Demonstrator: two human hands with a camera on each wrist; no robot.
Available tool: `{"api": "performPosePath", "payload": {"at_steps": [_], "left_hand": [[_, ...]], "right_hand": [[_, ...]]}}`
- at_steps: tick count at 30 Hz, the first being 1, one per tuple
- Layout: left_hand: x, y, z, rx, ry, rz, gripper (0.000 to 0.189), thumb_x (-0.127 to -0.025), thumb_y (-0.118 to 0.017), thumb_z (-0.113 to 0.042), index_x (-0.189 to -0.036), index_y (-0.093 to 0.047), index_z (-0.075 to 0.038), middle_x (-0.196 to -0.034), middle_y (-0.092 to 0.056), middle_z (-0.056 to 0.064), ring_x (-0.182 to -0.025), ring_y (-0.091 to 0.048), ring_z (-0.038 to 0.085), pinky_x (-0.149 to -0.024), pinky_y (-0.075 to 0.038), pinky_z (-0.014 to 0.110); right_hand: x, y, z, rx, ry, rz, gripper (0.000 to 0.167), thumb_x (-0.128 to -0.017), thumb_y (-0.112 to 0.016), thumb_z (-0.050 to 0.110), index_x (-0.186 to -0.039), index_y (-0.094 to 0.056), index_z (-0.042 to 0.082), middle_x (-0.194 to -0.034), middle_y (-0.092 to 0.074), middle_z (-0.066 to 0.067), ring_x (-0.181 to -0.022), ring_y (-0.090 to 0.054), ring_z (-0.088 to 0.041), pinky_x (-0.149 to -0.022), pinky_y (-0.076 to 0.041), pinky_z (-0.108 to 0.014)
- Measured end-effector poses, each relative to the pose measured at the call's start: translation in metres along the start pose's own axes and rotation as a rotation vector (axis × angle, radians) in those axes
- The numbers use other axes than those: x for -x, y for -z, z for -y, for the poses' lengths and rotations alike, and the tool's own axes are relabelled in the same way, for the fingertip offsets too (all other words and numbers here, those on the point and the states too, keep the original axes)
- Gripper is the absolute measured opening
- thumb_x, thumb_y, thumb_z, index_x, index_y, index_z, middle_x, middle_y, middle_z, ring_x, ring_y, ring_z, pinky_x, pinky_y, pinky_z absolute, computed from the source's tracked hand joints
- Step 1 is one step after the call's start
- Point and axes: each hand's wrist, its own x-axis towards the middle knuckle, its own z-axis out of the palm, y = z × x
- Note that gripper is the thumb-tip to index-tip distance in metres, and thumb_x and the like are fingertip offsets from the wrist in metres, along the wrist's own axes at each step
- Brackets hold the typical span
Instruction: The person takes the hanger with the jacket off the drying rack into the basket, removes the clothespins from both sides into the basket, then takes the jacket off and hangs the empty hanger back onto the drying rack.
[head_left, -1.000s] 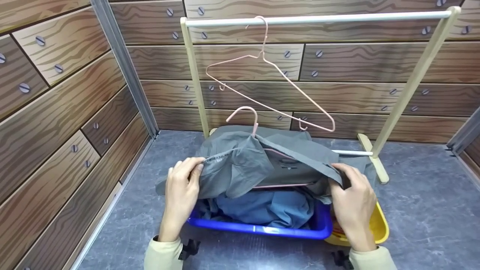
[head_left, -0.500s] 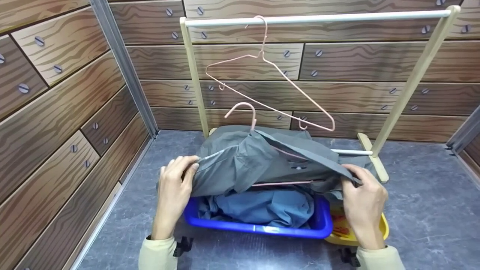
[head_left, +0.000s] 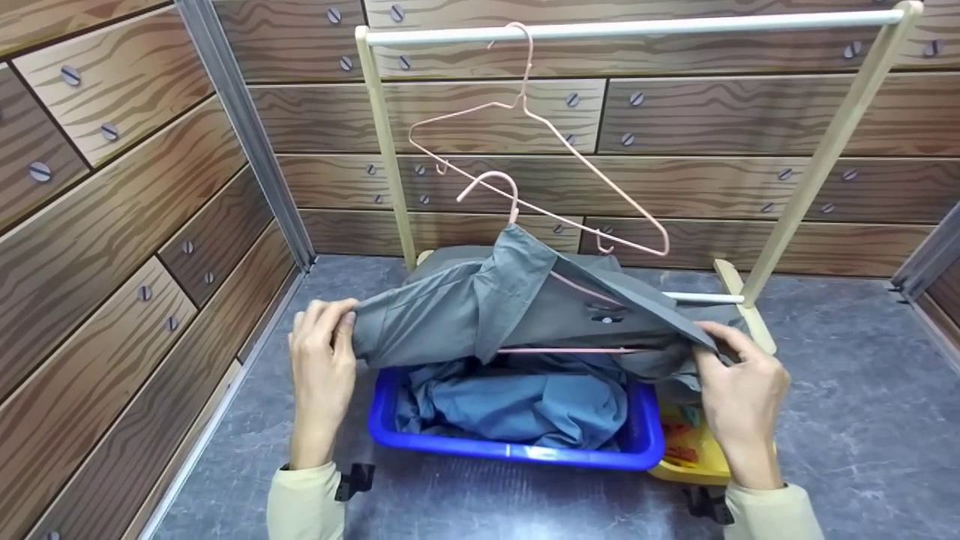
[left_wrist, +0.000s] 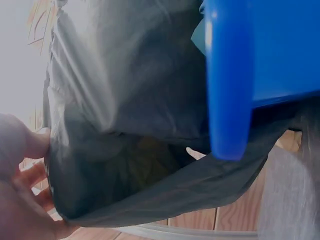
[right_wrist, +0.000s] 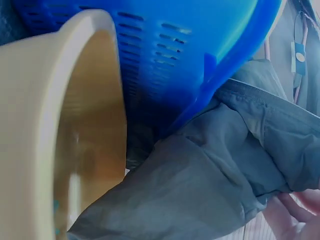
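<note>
- Rack (head_left: pixel 820 169): wooden posts, white top bar, standing behind the work.
- Grey garment (head_left: pixel 517 300): draped over a pink hanger (head_left: pixel 514 214), in front of the rack and above the baskets. Hook stands out at the neck. Hanger ends hidden under cloth; cannot tell if both shoulders are seated. If one is not, the cloth could slip off.
- Bare hanger (head_left: pixel 529 56): hooked on the bar. From where I stand its lower wire overlaps the other hook; depth unclear. Too close, the two could tangle.
- Blue basket (head_left: pixel 517 450): just below the garment's front, blue cloth (head_left: pixel 517 409) heaped inside.
- Yellow basket (head_left: pixel 686 474): beside the blue one. A loose corner (right_wrist: pixel 150 205) of the garment hangs near both; it could catch on a rim.
- Left grip (head_left: pixel 322 349): thumb and fingers pinching the garment's edge.
- Right grip (head_left: pixel 742 382): pinching the opposite edge. Uneven pull from either could twist the hanger inside.
- Label (head_left: pixel 607 319): small, inside the garment, too small to read.
</note>
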Motion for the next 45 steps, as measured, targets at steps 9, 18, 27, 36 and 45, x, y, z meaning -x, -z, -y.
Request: {"api": "performPosePath", "payload": {"at_steps": [9, 18, 27, 36, 45], "left_hand": [[-0.003, 0.002, -0.003, -0.01, -0.002, -0.075, 0.011, -0.095, -0.062, -0.005, -0.098, -0.072, -0.007, -0.087, -0.059, 0.005, -0.08, -0.045, 0.025, -0.076, -0.032, 0.04], [-0.003, -0.001, -0.006, -0.03, -0.017, -0.062, 0.01, -0.094, -0.063, -0.006, -0.097, -0.073, -0.008, -0.087, -0.06, 0.004, -0.081, -0.047, 0.026, -0.074, -0.031, 0.04], [0.0, -0.004, -0.008, -0.022, -0.036, -0.056, 0.009, -0.094, -0.063, -0.007, -0.095, -0.071, -0.009, -0.085, -0.058, 0.003, -0.081, -0.046, 0.026, -0.073, -0.03, 0.04], [-0.003, 0.0, -0.01, 0.016, -0.04, -0.048, 0.008, -0.095, -0.062, -0.005, -0.097, -0.07, -0.006, -0.086, -0.057, 0.004, -0.08, -0.045, 0.025, -0.076, -0.032, 0.038], [0.001, 0.001, -0.009, 0.072, -0.046, -0.05, 0.01, -0.094, -0.062, 0.0, -0.097, -0.07, -0.005, -0.085, -0.055, 0.003, -0.082, -0.046, 0.023, -0.076, -0.034, 0.035]], "right_hand": [[-0.002, 0.0, -0.003, -0.09, 0.043, 0.082, 0.026, -0.08, -0.07, -0.011, -0.094, -0.077, 0.01, -0.092, -0.072, -0.003, -0.077, -0.062, 0.002, -0.071, -0.045, -0.011], [0.001, 0.004, 0.002, 0.015, 0.018, 0.195, 0.024, -0.082, -0.077, 0.009, -0.105, -0.074, 0.018, -0.098, -0.073, 0.0, -0.084, -0.067, -0.004, -0.067, -0.046, -0.016], [0.011, -0.007, 0.01, 0.273, -0.033, 0.376, 0.059, -0.08, -0.077, 0.05, -0.126, -0.062, 0.016, -0.116, -0.065, -0.011, -0.092, -0.062, -0.039, -0.069, -0.043, -0.05], [0.011, -0.01, -0.003, 0.206, -0.041, 0.229, 0.027, -0.076, -0.077, 0.012, -0.102, -0.068, 0.008, -0.098, -0.07, -0.013, -0.088, -0.062, -0.046, -0.071, -0.041, -0.057], [0.01, -0.012, -0.011, 0.157, 0.008, 0.11, 0.03, -0.077, -0.076, 0.005, -0.106, -0.07, 0.011, -0.09, -0.071, -0.011, -0.076, -0.064, -0.039, -0.068, -0.042, -0.054]]}}
